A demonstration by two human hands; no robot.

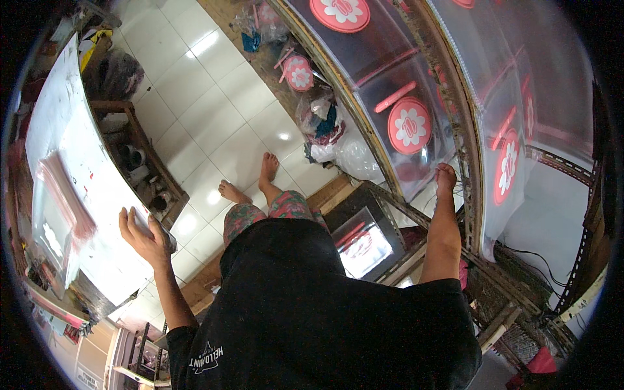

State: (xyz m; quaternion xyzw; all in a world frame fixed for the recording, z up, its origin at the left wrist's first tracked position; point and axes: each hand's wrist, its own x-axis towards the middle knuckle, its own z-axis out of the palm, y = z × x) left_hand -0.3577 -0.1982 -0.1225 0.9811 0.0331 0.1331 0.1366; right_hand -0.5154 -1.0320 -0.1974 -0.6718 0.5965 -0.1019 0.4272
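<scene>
My left hand [144, 242] rests at the edge of a white tabletop [107, 188], its fingers spread and nothing in them. Beside it on that table lies a stack of clear plastic sheets [65, 198] with pinkish edges. On my right, a clear plastic sheet [396, 172] bears a round pink print with a white flower and a pink bar. My right hand [446, 179] is closed at the sheet's near corner and seems to pinch it; the fingertips are partly hidden.
More printed plastic [508, 162] hangs on a rack to the far right. A dark-framed panel [364, 244] with a bright reflection sits below the right arm. Crumpled plastic bags [331, 130] lie beside the tiled floor [208, 123]. A wooden shelf [140, 156] holds rolls under the white table.
</scene>
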